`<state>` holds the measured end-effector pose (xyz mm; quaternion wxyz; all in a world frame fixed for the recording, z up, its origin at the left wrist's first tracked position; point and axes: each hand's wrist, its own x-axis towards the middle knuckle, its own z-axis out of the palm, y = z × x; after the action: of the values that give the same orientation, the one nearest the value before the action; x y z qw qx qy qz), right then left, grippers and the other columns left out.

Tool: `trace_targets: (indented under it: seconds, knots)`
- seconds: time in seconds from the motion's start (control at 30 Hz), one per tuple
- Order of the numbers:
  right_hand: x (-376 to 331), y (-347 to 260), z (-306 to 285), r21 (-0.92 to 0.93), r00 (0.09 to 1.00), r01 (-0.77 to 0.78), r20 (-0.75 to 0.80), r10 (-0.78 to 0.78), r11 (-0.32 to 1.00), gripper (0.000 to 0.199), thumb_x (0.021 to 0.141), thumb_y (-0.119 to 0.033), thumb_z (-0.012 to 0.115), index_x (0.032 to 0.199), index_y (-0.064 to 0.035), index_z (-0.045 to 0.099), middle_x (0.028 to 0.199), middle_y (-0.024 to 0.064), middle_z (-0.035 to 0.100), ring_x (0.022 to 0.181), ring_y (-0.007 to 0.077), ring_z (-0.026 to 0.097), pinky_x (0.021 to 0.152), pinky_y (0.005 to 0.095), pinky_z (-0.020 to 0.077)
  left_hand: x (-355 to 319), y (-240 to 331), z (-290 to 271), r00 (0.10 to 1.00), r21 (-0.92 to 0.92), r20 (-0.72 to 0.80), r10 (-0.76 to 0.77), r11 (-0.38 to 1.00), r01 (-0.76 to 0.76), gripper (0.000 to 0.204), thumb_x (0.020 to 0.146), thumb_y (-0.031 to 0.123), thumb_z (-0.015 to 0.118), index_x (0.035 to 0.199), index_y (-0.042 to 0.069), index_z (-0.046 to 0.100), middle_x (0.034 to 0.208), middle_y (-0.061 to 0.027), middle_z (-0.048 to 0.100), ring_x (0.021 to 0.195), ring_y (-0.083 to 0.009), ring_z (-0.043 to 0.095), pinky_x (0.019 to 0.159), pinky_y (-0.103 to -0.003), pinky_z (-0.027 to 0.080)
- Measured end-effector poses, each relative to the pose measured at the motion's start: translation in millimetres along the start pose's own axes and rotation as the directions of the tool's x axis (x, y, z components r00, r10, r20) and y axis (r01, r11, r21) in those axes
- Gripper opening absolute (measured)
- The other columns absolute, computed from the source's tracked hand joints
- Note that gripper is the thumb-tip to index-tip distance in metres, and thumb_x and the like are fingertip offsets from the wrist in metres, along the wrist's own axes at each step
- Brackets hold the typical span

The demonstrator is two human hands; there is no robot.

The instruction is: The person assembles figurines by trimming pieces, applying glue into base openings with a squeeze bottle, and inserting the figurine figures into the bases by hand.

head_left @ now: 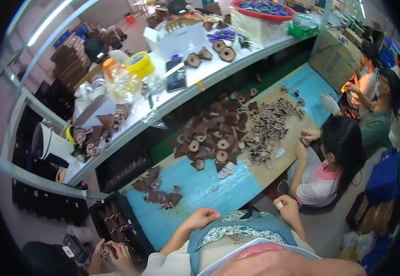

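Left hand curled beside apron; right hand likewise.

Table: light blue covering at both ends, tan in the middle.
Cone-shaped pieces: dark brown, several with beige ring-shaped ends.
Small pieces: mottled, dark brown and pale beige.
Apron: dusty blue, finely patterned, with a pale floral band.
Tray: black.
Shelf: white top, pale grey edge.
Tape roll: yellow.
Basin: red.
Basin contents: purple, with green.
Bin: green.
Phone: black.
Carton: cardboard brown.
Nearer co-worker's shirt: off-white, pink collar.
Farther co-worker's shirt: grey-green.
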<state>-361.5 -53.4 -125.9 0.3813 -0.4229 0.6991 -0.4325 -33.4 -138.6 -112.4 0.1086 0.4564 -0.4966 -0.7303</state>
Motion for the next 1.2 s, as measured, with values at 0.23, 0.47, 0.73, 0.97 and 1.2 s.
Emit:
trace_targets:
  seconds: [0.23,0.47,0.73,0.97,1.2]
  knots:
    - [4,-56,39,-0.048,0.996,0.082,0.033,-0.08,0.996,0.008,0.078,-0.006,0.065,0.084,-0.0001,0.062,0.067,0.0038,0.057,0.062,0.0089,0.052,0.058,0.0244,0.043,32,95,-46,0.614,0.607,-0.384,0.69,0.689,-0.396,0.035,0.08,0.02,0.068,0.108,0.004,0.055,0.082,-0.0086,0.061,0.065,-0.0172,0.058,0.059,-0.03,0.047]
    - [7,-47,65,0.0,0.959,0.029,0.283,-0.028,1.0,0.015,0.08,-0.012,0.067,0.089,0.0002,0.065,0.073,0.0043,0.061,0.064,0.0083,0.054,0.06,0.024,0.0451,105,248,-125,0.121,0.934,-0.355,0.927,0.358,0.003,0.038,0.078,0.026,0.068,0.105,0.002,0.055,0.093,-0.0138,0.06,0.084,-0.0281,0.061,0.073,-0.039,0.049]
    - [44,-33,58,-0.046,0.949,-0.076,0.303,0.087,0.996,0.014,0.082,-0.011,0.068,0.089,0.0013,0.065,0.072,0.0025,0.063,0.066,0.0066,0.055,0.061,0.0232,0.0459,191,334,-192,0.384,0.78,-0.619,0.685,0.48,0.401,0.047,0.075,0.031,0.068,0.105,-0.001,0.054,0.108,-0.0213,0.057,0.094,-0.0364,0.06,0.08,-0.044,0.049]
    - [64,-34,54,-0.102,0.913,-0.148,0.368,0.175,0.984,0.017,0.081,-0.013,0.068,0.091,0.0004,0.064,0.077,0.0053,0.063,0.068,0.0084,0.056,0.064,0.0242,0.0464,183,345,-200,0.359,0.839,-0.532,0.767,0.535,0.099,0.038,0.069,0.025,0.074,0.095,0.0,0.061,0.086,-0.0168,0.065,0.082,-0.0292,0.063,0.073,-0.037,0.05]
    - [75,-4,46,-0.139,0.686,-0.149,0.699,0.204,0.979,0.04,0.081,-0.028,0.066,0.116,-0.0071,0.061,0.099,0.0118,0.066,0.089,0.0176,0.062,0.082,0.0289,0.0464,220,396,-182,0.416,0.907,-0.355,0.838,0.416,-0.064,0.037,0.073,0.027,0.071,0.096,-0.001,0.063,0.089,-0.0175,0.065,0.085,-0.0326,0.062,0.076,-0.04,0.049]
